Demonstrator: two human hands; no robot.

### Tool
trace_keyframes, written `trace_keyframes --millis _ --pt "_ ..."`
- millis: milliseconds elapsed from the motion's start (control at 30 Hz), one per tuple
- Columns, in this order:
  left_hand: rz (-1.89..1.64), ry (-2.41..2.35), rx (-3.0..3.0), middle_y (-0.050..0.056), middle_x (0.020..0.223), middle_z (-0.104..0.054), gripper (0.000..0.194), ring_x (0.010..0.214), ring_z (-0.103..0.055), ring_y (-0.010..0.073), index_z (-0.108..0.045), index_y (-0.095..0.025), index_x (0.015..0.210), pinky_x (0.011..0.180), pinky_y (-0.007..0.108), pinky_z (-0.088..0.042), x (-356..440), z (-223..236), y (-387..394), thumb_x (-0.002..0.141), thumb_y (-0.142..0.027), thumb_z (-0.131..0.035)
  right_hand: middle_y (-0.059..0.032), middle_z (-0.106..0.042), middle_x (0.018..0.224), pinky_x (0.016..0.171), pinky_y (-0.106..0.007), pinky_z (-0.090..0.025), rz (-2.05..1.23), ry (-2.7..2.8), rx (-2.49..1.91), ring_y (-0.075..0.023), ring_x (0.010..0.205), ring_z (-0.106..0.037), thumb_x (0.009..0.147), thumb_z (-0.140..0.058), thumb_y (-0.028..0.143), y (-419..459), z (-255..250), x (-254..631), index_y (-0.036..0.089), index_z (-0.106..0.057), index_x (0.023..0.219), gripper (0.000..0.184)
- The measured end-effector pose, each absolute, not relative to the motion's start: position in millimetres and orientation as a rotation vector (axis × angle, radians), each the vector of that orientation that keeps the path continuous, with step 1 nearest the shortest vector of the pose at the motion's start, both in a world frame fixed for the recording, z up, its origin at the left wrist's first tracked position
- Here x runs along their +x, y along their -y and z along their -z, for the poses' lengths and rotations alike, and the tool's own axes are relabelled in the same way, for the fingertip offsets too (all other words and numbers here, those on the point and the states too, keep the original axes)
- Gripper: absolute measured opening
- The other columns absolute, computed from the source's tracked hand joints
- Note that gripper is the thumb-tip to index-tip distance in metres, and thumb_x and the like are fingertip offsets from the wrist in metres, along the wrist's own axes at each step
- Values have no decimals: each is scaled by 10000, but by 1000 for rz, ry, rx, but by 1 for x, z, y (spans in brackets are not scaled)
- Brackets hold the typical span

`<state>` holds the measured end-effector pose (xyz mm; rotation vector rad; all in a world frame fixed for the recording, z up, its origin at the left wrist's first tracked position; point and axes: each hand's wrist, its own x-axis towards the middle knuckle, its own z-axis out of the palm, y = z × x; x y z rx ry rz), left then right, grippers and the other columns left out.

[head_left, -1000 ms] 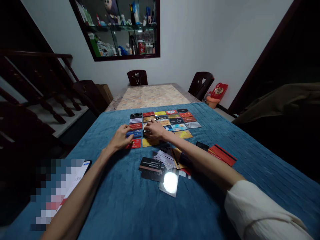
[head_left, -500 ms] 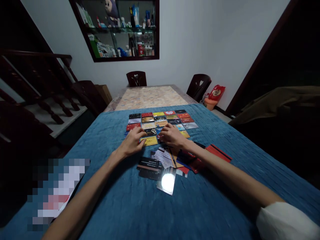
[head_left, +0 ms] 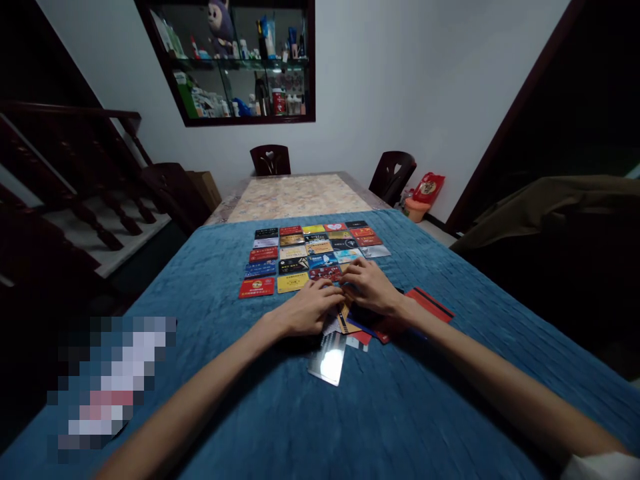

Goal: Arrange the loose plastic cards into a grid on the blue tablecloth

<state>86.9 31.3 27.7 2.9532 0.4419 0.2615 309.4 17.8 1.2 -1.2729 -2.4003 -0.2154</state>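
A grid of colourful plastic cards [head_left: 313, 255] lies in rows on a blue cloth [head_left: 280, 400]. Nearer to me sits a loose pile of cards [head_left: 350, 325], with a shiny card [head_left: 327, 359] at its front edge. My left hand [head_left: 306, 309] rests palm down on the left part of the pile, fingers curled onto the cards. My right hand [head_left: 370, 288] lies over the pile's far right part, fingers bent down onto a card near the grid's front row. Whether either hand grips a card is hidden.
Red cards with black stripes [head_left: 430, 303] lie right of the pile. A blurred-out item [head_left: 107, 380] lies at the cloth's left. Beyond the cloth are the bare table top [head_left: 297, 195], two dark chairs [head_left: 270, 160], a stair rail on the left and a wall cabinet.
Both hands have drawn back from the grid's left rows to the loose pile. The left hand moved right and towards me; the red and yellow front cards now show uncovered.
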Motion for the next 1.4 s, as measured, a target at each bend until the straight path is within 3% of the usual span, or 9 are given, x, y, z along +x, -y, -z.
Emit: trace_keyframes --millis 100,300,533,667,933,1067,1200,1400 --pt "-117 -421 2956 76 1274 -630 481 1273 -435 297 -599 -205 1176 1023 477 -392 92 -28 -30 729 -45 -523 -77 -687 960 767 -358 -307 223 2403 -1285 -240 963 -480 907 -578 237 -17 0 309 196 -696 897 126" --pt "-111 -501 2980 95 1271 -628 411 1280 -415 320 -609 -193 1149 1004 490 -385 78 -28 -30 764 -78 -524 -90 -680 954 823 -383 -321 143 2439 -1259 -246 984 -473 908 -570 244 -13 -1 303 196 -713 960 159" --pt "-125 -587 2998 95 1067 -636 173 1106 -479 279 -611 -188 1025 946 439 -411 63 -29 -28 913 -185 -479 -88 -680 936 811 -379 -335 14 2536 -1231 -244 971 -480 928 -570 343 -1 -7 288 192 -721 950 215" --pt "-185 -585 3004 92 1025 -619 136 1035 -486 259 -605 -189 964 900 424 -425 58 -26 -29 933 -213 -475 -88 -672 987 787 -363 -346 -81 2596 -1201 -230 951 -496 915 -610 398 2 -9 284 185 -714 964 241" --pt "-215 -565 2904 89 1214 -625 230 1210 -466 272 -608 -204 1089 1026 468 -397 56 -29 -28 876 -175 -526 -105 -629 1058 809 -402 -381 -127 2663 -1175 -263 983 -493 848 -666 523 3 -13 285 181 -690 1064 406" --pt "-188 -579 2900 96 1193 -637 249 1159 -505 272 -616 -202 1095 997 462 -417 56 -28 -30 856 -186 -549 -121 -613 1066 807 -413 -403 -135 2688 -1169 -272 979 -484 831 -649 601 4 -18 284 181 -676 1085 492" --pt "-193 -580 2916 98 1152 -644 195 1123 -523 264 -632 -198 1052 965 440 -431 54 -28 -30 871 -217 -563 -120 -603 1065 811 -406 -405 -148 2723 -1134 -269 985 -479 833 -642 609 4 -21 285 187 -673 1052 477" --pt "-189 -586 2928 84 1151 -657 150 1208 -479 279 -663 -196 995 1014 459 -410 53 -33 -28 872 -210 -578 -104 -606 1026 852 -420 -403 -181 2760 -1058 -268 1000 -476 835 -691 460 4 -27 291 175 -681 968 315"
